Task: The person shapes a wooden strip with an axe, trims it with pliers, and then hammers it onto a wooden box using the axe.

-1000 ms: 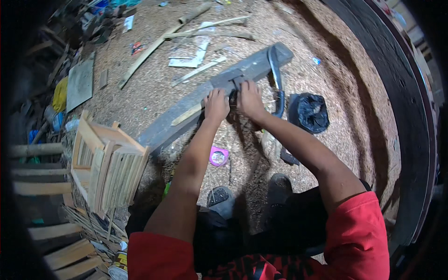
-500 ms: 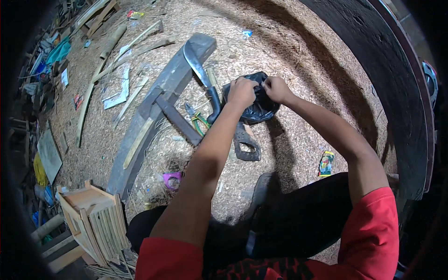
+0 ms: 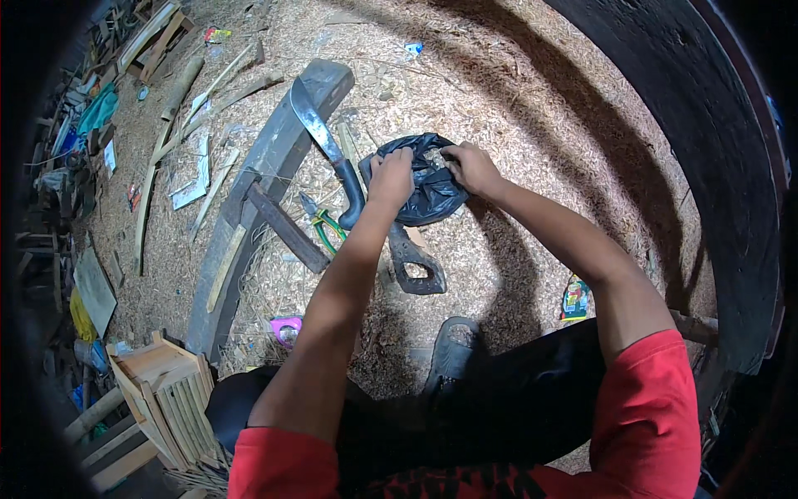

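A black plastic bag (image 3: 434,205) rests on the shavings-strewn ground ahead of me, its mouth spread apart. My left hand (image 3: 392,176) grips the left side of its rim, fingers curled over the edge. On the right side, my right hand (image 3: 474,169) pinches the rim. Something pale shows through the mouth, too unclear to name. Just left of the bag lies a machete (image 3: 314,125), its blade over a grey beam and its black handle near my left wrist. A handsaw's dark handle (image 3: 418,264) sticks out below the bag.
Green-handled pliers (image 3: 322,221) and a hammer (image 3: 287,226) lie beside the grey wooden beam (image 3: 274,154). A pink tape measure (image 3: 287,330) is near my left knee. A small slatted wooden frame (image 3: 170,391) stands lower left. A dark curved wall (image 3: 698,166) borders the right.
The bag's bunched mouth has been pulled apart into a wide opening. My hands have spread slightly away from each other. The whole view has shifted a little.
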Tool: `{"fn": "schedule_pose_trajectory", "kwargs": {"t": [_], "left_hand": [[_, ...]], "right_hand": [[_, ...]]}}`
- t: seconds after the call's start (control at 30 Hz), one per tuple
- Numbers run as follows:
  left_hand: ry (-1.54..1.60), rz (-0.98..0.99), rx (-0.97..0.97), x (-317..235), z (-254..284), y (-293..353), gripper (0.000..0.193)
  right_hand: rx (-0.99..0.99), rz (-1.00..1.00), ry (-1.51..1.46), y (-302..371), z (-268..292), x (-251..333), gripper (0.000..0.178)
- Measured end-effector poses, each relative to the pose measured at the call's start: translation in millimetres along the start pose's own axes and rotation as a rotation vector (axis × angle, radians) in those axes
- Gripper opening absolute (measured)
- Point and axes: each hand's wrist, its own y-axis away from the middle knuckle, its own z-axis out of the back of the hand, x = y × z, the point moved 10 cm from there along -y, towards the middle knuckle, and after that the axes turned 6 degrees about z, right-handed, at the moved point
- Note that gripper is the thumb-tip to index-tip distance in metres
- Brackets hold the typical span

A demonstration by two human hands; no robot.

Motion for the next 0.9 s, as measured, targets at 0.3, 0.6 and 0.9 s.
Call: {"fn": "schedule_pose_trajectory", "kwargs": {"t": [0.3, 0.6, 0.9], "left_hand": [[0.195, 0.025, -0.074, 14.6, 16.9, -8.3, 0.02], [0.364, 0.125, -0.148, 33.1, 34.3, -14.1, 0.019], [0.653, 0.162, -0.097, 34.4, 36.0, -12.8, 0.038]], "right_hand": [[0.201, 0.129, -0.028, -11.3, -23.2, 25.5, 0.029], [0.143, 0.105, 0.032, -12.1, -24.7, 24.2, 0.024], [0.028, -0.048, -0.5, -39.7, -11.9, 11.1, 0.017]]}}
